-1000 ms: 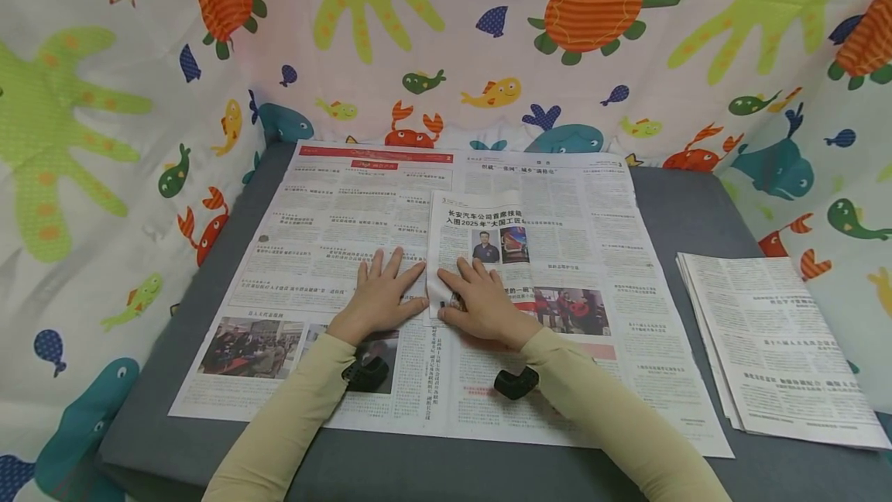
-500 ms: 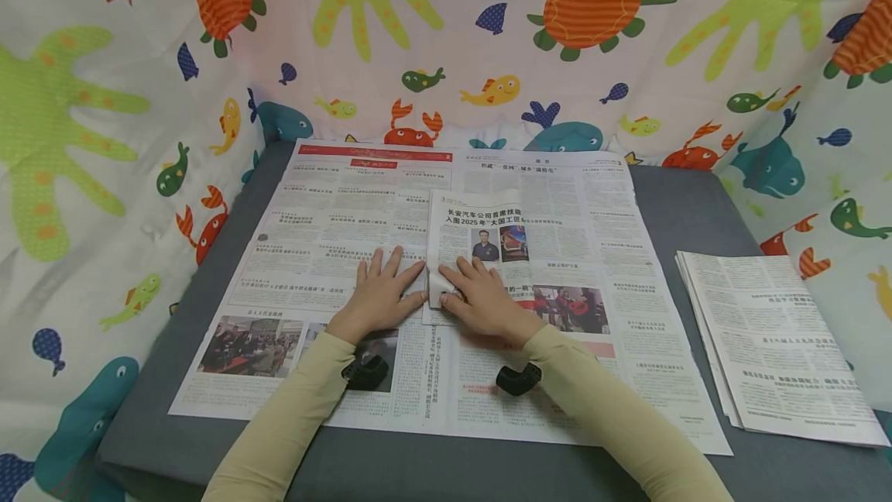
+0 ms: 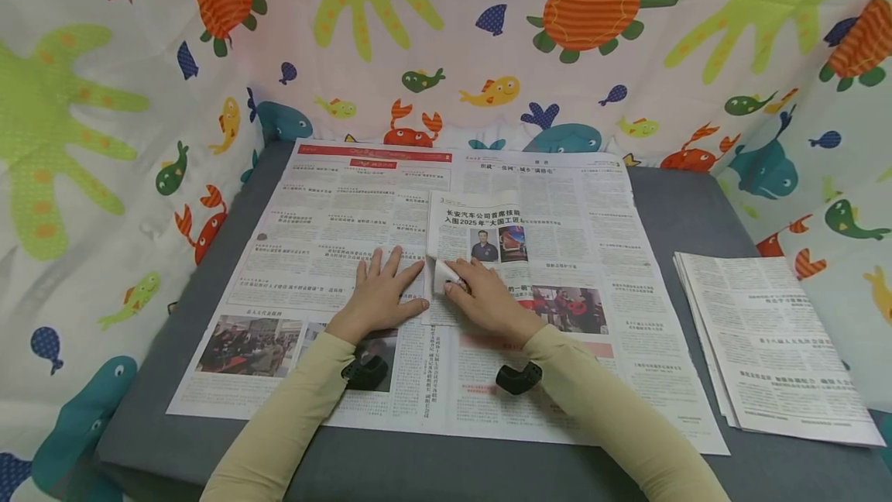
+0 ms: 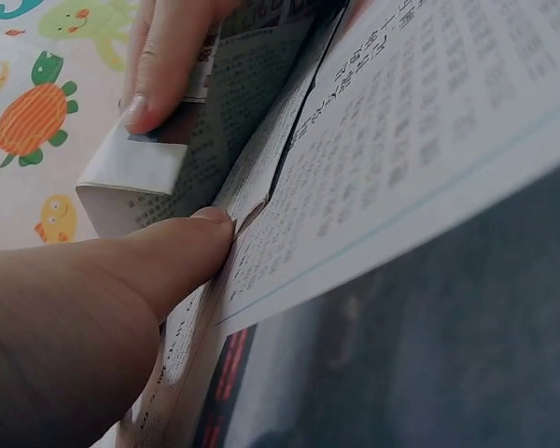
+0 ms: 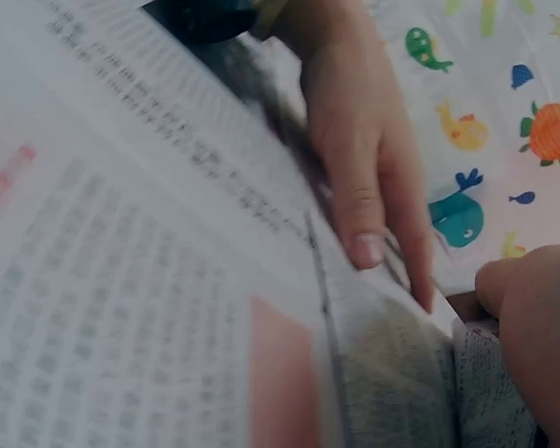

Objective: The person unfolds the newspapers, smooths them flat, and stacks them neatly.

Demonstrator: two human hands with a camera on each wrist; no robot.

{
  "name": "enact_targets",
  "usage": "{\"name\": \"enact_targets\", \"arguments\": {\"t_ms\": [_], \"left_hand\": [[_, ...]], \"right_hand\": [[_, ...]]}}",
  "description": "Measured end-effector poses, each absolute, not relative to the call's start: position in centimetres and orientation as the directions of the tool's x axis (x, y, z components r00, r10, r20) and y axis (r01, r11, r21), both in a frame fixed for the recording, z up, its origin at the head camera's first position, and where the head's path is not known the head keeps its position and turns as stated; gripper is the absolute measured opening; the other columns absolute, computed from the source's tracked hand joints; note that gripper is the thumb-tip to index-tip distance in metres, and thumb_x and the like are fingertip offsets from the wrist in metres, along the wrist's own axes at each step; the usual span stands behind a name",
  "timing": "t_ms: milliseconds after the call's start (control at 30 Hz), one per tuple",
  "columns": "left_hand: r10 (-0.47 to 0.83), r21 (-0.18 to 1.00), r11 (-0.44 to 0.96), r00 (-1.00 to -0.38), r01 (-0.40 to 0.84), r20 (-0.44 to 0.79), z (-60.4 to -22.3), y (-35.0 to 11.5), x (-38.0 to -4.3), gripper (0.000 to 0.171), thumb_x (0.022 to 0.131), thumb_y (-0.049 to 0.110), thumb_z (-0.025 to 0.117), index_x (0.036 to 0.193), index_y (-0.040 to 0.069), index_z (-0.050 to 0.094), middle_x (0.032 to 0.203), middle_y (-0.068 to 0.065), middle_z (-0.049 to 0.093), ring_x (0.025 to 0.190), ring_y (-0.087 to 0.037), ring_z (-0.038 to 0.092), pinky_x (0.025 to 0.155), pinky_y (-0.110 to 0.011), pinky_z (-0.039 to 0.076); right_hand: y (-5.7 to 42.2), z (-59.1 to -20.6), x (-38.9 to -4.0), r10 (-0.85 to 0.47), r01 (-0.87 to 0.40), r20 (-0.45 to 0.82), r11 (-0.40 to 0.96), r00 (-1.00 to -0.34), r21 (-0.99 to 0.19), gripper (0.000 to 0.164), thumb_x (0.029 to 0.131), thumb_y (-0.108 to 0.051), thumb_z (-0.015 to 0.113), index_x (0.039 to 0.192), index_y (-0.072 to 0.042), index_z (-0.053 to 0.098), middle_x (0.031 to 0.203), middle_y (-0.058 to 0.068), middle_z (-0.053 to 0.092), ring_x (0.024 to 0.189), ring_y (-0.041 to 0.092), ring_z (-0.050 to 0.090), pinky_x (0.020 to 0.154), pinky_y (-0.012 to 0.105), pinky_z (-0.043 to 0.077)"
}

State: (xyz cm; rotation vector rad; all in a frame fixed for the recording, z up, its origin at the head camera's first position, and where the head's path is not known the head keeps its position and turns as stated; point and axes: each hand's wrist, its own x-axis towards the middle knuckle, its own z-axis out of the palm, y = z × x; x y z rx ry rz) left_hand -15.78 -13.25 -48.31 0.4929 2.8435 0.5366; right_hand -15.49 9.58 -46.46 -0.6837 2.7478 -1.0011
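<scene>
A large newspaper sheet [image 3: 557, 401] lies spread out. On its middle sits a smaller folded newspaper [image 3: 481, 208] with a headline and two pictures. My left hand [image 3: 379, 293] rests on the sheet with fingers spread, its fingertips near the folded newspaper's left edge. My right hand [image 3: 491, 302] pinches the lower left part of that newspaper, where the corner [image 3: 444, 276] is lifted and bent over. In the left wrist view the raised flap [image 4: 135, 168] curls under the right hand's finger. The right hand covers part of the lower print.
A stack of newspapers [image 3: 794, 355] lies at the right end of the grey table [image 3: 390, 471]. Behind and along both sides hangs a white cloth [image 3: 446, 118] printed with sea animals.
My right hand has gone from lying flat with spread fingers to pinching the folded newspaper, and its lower left corner has been lifted and bent rightward. The left hand stays put.
</scene>
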Motion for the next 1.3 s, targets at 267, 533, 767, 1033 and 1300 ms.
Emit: {"name": "enact_targets", "arguments": {"t_ms": [267, 533, 767, 1033, 1300], "left_hand": [[0.382, 0.398, 0.867, -0.913, 0.299, -0.145, -48.4, -13.1, -15.8, 0.076, 0.097, 0.054, 0.061, 0.16, 0.022, 0.036, 0.171, -0.022, 0.01, 0.156, -0.053, -0.002, 0.121, -0.074, 0.003], [0.364, 0.397, 0.873, -0.921, 0.283, -0.142, -48.6, -13.2, -16.0, 0.077, 0.096, 0.055, 0.061, 0.161, 0.023, 0.035, 0.171, -0.021, 0.01, 0.156, -0.052, -0.003, 0.121, -0.073, 0.001], [0.354, 0.374, 0.884, -0.924, 0.28, -0.146, -49.2, -13.1, -16.0, 0.078, 0.096, 0.058, 0.06, 0.161, 0.023, 0.034, 0.172, -0.02, 0.01, 0.157, -0.051, -0.003, 0.121, -0.073, 0.002], [0.362, 0.387, 0.877, -0.921, 0.285, -0.142, -48.8, -13.1, -16.0, 0.078, 0.095, 0.056, 0.061, 0.161, 0.022, 0.035, 0.171, -0.021, 0.01, 0.156, -0.053, -0.003, 0.121, -0.073, 0.001], [0.359, 0.384, 0.877, -0.924, 0.288, -0.128, -49.0, -13.3, -16.0, 0.079, 0.095, 0.057, 0.062, 0.16, 0.022, 0.036, 0.171, -0.021, 0.011, 0.156, -0.053, -0.002, 0.121, -0.074, 0.002]], "right_hand": [[11.5, -44.4, -15.1, -0.187, -0.181, 0.086, 0.581, -0.979, -0.793, 0.041, 0.107, -0.024, 0.052, 0.144, -0.007, 0.058, 0.09, 0.016, 0.066, 0.066, 0.019, 0.049, 0.058, 0.029, 0.041], [15.5, -42.2, -14.6, 0.054, -0.118, 0.144, 0.336, -0.988, -0.934, 0.038, 0.109, -0.02, 0.046, 0.141, -0.002, 0.056, 0.132, 0.021, 0.064, 0.109, 0.018, 0.06, 0.087, 0.025, 0.048], [19.7, -41.7, -12.7, 0.222, -0.054, 0.089, 0.158, -0.971, -0.986, 0.035, 0.112, -0.027, 0.038, 0.133, -0.004, 0.052, 0.122, 0.002, 0.058, 0.106, 0.007, 0.057, 0.084, 0.017, 0.048], [23.7, -43.5, -10.4, 0.302, 0.071, -0.09, -0.072, -0.949, -0.995, 0.019, 0.112, -0.033, 0.034, 0.116, -0.02, 0.049, 0.112, -0.005, 0.053, 0.092, 0.006, 0.054, 0.073, 0.017, 0.046], [26.0, -45.9, -9.7, 0.287, 0.172, -0.213, -0.16, -0.934, -0.972, 0.022, 0.112, -0.034, 0.032, 0.122, -0.017, 0.043, 0.123, -0.006, 0.048, 0.114, 0.008, 0.053, 0.088, 0.019, 0.051]]}}
